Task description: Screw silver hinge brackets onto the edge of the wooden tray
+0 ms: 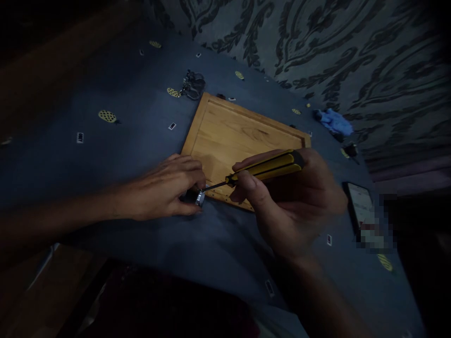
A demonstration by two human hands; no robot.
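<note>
My right hand (292, 202) is closed around the yellow and black handle of a screwdriver (268, 168). The shaft points left, and its tip meets a small shiny metal part (199, 197). Between thumb and fingers my left hand (169, 188) pinches that part at the near left corner of a wooden board (225, 134) with a raised border. Its exact kind is unclear in the dim light, and the fingers cover some of it. The board lies flat on the table, partly hidden behind my right hand.
Dark metal pieces (193, 85) lie beyond the board's far left corner. A crumpled blue cloth-like item (334, 123) sits at the far right, with a small dark object (350, 150) nearby. A phone (358, 202) rests at right on the blue patterned tablecloth (141, 126). A patterned wall (317, 51) rises behind.
</note>
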